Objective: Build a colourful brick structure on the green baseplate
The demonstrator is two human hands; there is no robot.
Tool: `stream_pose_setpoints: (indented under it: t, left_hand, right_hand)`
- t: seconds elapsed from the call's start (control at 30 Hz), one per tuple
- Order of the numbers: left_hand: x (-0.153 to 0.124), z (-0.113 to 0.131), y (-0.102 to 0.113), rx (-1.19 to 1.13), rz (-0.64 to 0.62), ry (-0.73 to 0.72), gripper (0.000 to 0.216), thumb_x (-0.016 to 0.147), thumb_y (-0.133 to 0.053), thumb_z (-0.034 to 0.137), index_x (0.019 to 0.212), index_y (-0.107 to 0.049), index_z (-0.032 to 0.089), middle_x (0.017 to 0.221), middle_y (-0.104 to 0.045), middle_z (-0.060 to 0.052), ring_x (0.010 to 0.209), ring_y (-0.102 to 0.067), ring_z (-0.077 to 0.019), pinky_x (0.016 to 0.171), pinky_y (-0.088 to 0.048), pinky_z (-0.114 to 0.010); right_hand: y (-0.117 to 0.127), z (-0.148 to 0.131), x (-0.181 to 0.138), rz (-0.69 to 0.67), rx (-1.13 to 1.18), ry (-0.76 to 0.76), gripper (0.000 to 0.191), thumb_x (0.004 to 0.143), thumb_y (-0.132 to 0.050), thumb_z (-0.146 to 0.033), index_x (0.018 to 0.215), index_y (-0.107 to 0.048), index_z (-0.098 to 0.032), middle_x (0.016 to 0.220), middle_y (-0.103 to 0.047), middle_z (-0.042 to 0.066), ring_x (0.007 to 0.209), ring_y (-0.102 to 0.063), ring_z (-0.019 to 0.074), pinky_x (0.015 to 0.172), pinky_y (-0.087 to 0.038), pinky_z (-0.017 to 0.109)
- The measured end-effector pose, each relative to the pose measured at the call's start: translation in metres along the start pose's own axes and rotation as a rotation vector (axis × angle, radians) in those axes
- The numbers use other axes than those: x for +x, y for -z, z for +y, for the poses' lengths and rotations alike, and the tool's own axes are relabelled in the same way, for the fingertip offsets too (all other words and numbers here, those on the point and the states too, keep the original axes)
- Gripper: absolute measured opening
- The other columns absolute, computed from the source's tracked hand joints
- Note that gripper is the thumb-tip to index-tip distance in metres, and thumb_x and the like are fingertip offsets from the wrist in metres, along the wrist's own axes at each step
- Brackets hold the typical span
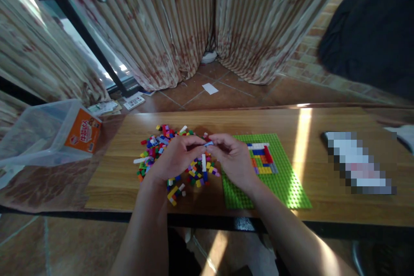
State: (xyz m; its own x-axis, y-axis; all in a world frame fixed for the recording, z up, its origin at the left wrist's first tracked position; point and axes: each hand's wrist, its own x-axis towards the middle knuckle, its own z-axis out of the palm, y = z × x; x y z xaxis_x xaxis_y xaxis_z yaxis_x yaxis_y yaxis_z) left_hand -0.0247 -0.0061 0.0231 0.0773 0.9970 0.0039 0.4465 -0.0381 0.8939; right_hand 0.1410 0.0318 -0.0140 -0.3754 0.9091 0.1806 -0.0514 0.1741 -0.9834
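One clear bin [53, 133] (bricks [164, 139] outside)

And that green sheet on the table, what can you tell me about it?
The green baseplate looks like plastic: thin, four-sided, with small studs across its surface. It lies flat on the wooden table, right of the pile of loose bricks. A low patch of coloured bricks sits on its far half. The right hand and forearm hide part of it; whether they touch it, I can't tell. Sunlight brightens its near right corner.
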Motion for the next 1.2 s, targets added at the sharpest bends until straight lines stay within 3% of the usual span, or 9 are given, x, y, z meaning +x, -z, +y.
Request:
stream_pose_setpoints:
  t: [0.17, 0.33, 0.5, 0.63, 0.73, 0.83, 1.0, 1.2]
  left_hand:
    - [-0.004, 0.007, 0.003, -0.255, -0.033, 0.185, 0.018, 0.075, -0.070, 0.034, 0.082, -0.076, 0.018, 0.073, -0.071, -0.003, 0.061, -0.061, -0.0137, 0.056, -0.045, -0.024]
    - [-0.008, 0.004, 0.012, -0.444, 0.006, 0.307, 0.021, 0.067, -0.077, 0.038, 0.075, -0.075, 0.018, 0.066, -0.070, -0.004, 0.051, -0.057, -0.0109, 0.047, -0.042, -0.021]
    - [-0.006, -0.002, 0.014, -0.491, 0.167, 0.303, 0.024, 0.066, -0.079, 0.036, 0.076, -0.073, 0.016, 0.067, -0.069, -0.003, 0.054, -0.058, -0.0093, 0.047, -0.041, -0.019]
    - [-0.003, -0.003, 0.010, -0.484, 0.154, 0.273, 0.023, 0.074, -0.073, 0.034, 0.088, -0.074, 0.016, 0.075, -0.071, -0.004, 0.064, -0.062, -0.0104, 0.054, -0.045, -0.019]
    - [-0.002, -0.001, 0.008, -0.478, 0.113, 0.246, 0.022, 0.077, -0.071, 0.033, 0.090, -0.074, 0.016, 0.077, -0.071, -0.004, 0.066, -0.063, -0.0104, 0.058, -0.048, -0.020]
    - [-0.001, 0.003, 0.006, -0.471, 0.105, 0.246, 0.023, 0.076, -0.072, 0.033, 0.091, -0.073, 0.016, 0.078, -0.072, -0.004, 0.067, -0.065, -0.0111, 0.060, -0.050, -0.021]
    - [0.004, 0.012, -0.016, -0.484, 0.055, 0.228, 0.023, 0.073, -0.075, 0.031, 0.088, -0.070, 0.014, 0.074, -0.071, -0.004, 0.064, -0.066, -0.0123, 0.057, -0.051, -0.021]
    - [0.017, 0.022, -0.064, -0.498, 0.076, 0.162, 0.018, 0.080, -0.068, 0.030, 0.090, -0.065, 0.015, 0.078, -0.071, -0.003, 0.064, -0.067, -0.0124, 0.054, -0.050, -0.020]
  right_hand:
    - [-0.003, 0.001, -0.001, -0.057, 0.103, 0.037, 0.023, 0.079, -0.067, -0.026, 0.101, -0.062, -0.022, 0.081, -0.066, -0.001, 0.074, -0.063, 0.0124, 0.070, -0.053, 0.027]
    - [-0.004, 0.000, -0.002, -0.115, 0.022, 0.090, 0.021, 0.082, -0.062, -0.025, 0.103, -0.063, -0.023, 0.082, -0.067, -0.001, 0.074, -0.064, 0.0126, 0.071, -0.052, 0.027]
    - [-0.007, 0.008, -0.005, -0.168, -0.281, 0.121, 0.022, 0.084, -0.060, -0.019, 0.105, -0.066, -0.022, 0.087, -0.070, 0.002, 0.079, -0.065, 0.0154, 0.076, -0.050, 0.029]
    - [-0.011, 0.013, -0.008, -0.186, -0.504, 0.214, 0.018, 0.085, -0.059, -0.016, 0.099, -0.069, -0.021, 0.094, -0.071, 0.006, 0.086, -0.066, 0.0181, 0.082, -0.050, 0.033]
    - [-0.014, 0.013, -0.008, -0.178, -0.507, 0.216, 0.018, 0.085, -0.059, -0.017, 0.100, -0.068, -0.021, 0.095, -0.070, 0.006, 0.085, -0.065, 0.0186, 0.080, -0.050, 0.032]
    - [-0.014, 0.007, -0.009, -0.081, -0.337, 0.140, 0.019, 0.089, -0.054, -0.022, 0.102, -0.067, -0.021, 0.095, -0.071, 0.007, 0.083, -0.066, 0.0182, 0.077, -0.052, 0.032]
    - [-0.004, -0.004, -0.009, 0.066, 0.040, -0.094, 0.022, 0.087, -0.057, -0.036, 0.096, -0.069, -0.020, 0.085, -0.072, 0.004, 0.073, -0.066, 0.0171, 0.064, -0.054, 0.029]
    - [0.041, -0.023, -0.010, 0.175, -0.040, -0.099, 0.020, 0.082, -0.063, -0.038, 0.081, -0.071, -0.020, 0.072, -0.070, 0.001, 0.068, -0.062, 0.0153, 0.062, -0.049, 0.027]
